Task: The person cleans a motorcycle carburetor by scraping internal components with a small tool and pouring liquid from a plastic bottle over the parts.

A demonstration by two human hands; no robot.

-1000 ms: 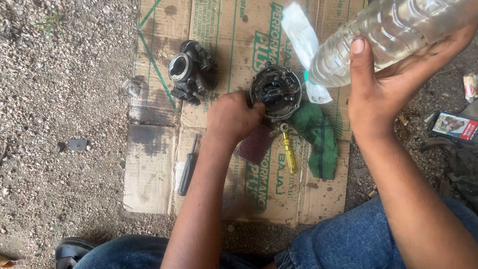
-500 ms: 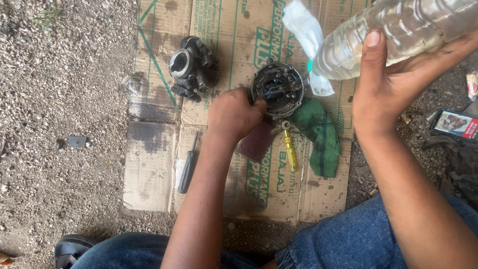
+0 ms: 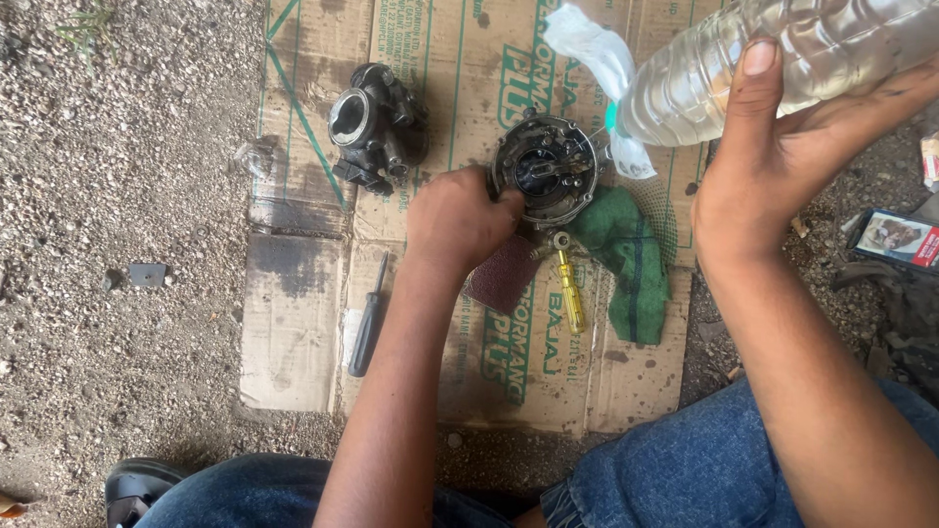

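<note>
Far left: gravel ground point(image 3: 127, 147), loose grey stones, w/ a small flat grey metal plate point(image 3: 148, 275) lying on it, well apart from the work. Bottom left corner: black shoe point(image 3: 137, 484), glossy toe, next to blue denim trousers point(image 3: 685, 479).

Flattened cardboard sheet point(image 3: 293, 332) is the work surface: brown, green print, dark oil stains on its left panels. Upper left of it: carburetor body point(image 3: 377, 127), dark cast metal, round bore facing up, grimy. Just left of it a small clear plastic bit point(image 3: 252, 156), crumpled; can't tell what it is. Lower down: black-handled screwdriver point(image 3: 367, 323), lying flat, tip pointing up toward the arm, untouched.

Left hand point(image 3: 460, 220): fingers curled tight on the left rim of the round metal housing point(image 3: 553, 166), gripping it against the cardboard. Housing is circular, open face up, dark inner parts w/ a shiny rim; sits mid-sheet, right of the carb body. Hand covers its lower-left edge. Under the wrist: maroon abrasive pad point(image 3: 504, 279), rough texture, partly hidden by the hand. Next to it a yellow-handled screwdriver point(image 3: 569, 293), translucent handle, lying just below the housing, touching the green cloth point(image 3: 626, 259). Cloth is knit, crumpled, w/ a dark stripe, on the sheet's right part.

Right hand point(image 3: 773, 166): fingers wrapped round a clear plastic bottle point(image 3: 782, 59), ribbed, tilted w/ neck pointing down-left over the housing. Thin clear plastic film point(image 3: 597, 59) bunched at the neck, hiding the mouth. Far right edge: small printed carton point(image 3: 895, 240) on the ground.
</note>
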